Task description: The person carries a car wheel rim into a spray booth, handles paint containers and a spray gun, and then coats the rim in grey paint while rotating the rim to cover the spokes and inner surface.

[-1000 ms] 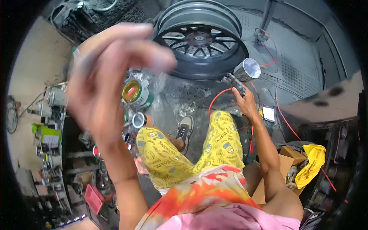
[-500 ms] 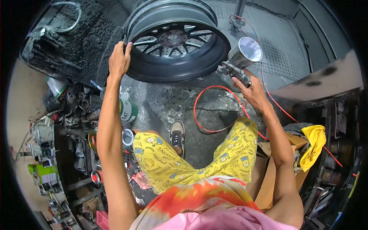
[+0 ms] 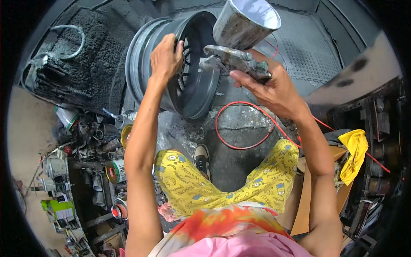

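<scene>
A dark wheel rim [image 3: 201, 92] stands tilted on its side in front of me, its spokes partly showing past my fingers. My left hand [image 3: 166, 60] is closed over the rim's upper edge, thumb raised on the open side. In my right hand [image 3: 276, 88] is a paint-stained spray gun [image 3: 235, 60], its nozzle pointing left toward the inside of the wheel. A metal cup [image 3: 242, 32] with a whitish interior sits on top of the gun. The fingers round the gun's handle are partly hidden.
A red air hose [image 3: 220, 128] loops on the floor below the gun and runs off right. Paint cans [image 3: 114, 171] and clutter crowd the left. A dark, crusted block [image 3: 85, 60] stands far left. Cardboard [image 3: 304, 201] and a yellow cloth [image 3: 354, 154] lie at right.
The wheel rim has turned from facing me to facing right, my left hand moving right with its edge. The spray gun has come up and left, closer to the wheel.
</scene>
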